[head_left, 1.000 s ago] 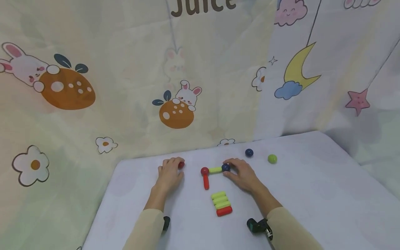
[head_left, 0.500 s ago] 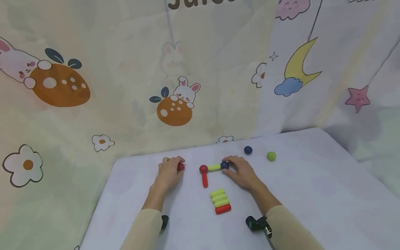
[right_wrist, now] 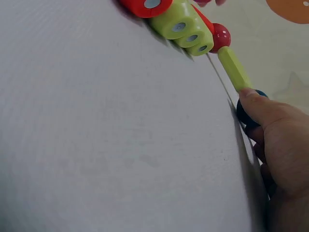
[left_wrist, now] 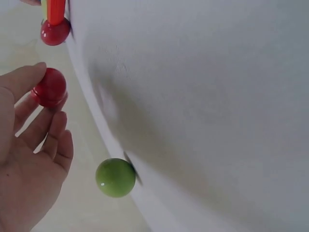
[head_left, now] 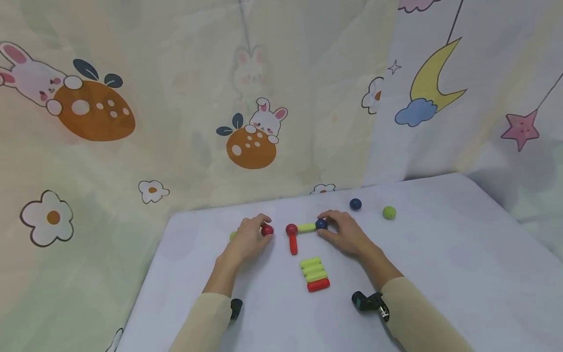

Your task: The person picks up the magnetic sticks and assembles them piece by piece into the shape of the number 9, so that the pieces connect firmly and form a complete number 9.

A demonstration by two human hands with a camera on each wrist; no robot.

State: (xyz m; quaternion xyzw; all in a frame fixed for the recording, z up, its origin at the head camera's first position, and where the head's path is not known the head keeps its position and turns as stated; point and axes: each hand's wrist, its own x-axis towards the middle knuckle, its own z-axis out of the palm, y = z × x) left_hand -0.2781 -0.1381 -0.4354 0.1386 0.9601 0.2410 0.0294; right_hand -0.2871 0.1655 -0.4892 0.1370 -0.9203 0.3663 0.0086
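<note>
My left hand point(head_left: 247, 239) pinches a red ball point(head_left: 267, 230) between thumb and fingers, a short way left of a joined piece. In the left wrist view this red ball point(left_wrist: 50, 87) looks raised off the table. The joined piece has a red ball point(head_left: 292, 229) at its corner, a red rod point(head_left: 293, 244) pointing towards me and a yellow-green rod point(head_left: 306, 228) running right to a dark blue ball point(head_left: 321, 224). My right hand point(head_left: 347, 237) grips that blue ball, its thumb point(right_wrist: 256, 104) lying against it in the right wrist view.
Several yellow-green rods point(head_left: 313, 268) and one red rod point(head_left: 318, 285) lie side by side nearer me. A green ball point(left_wrist: 116, 177) sits by the left hand, mostly hidden in the head view. Another dark blue ball point(head_left: 355, 204) and green ball point(head_left: 389, 212) lie at the back right.
My left hand has shifted right with the red ball, closer to the joined piece, and a green ball now shows behind it. My right hand stays on the blue ball.
</note>
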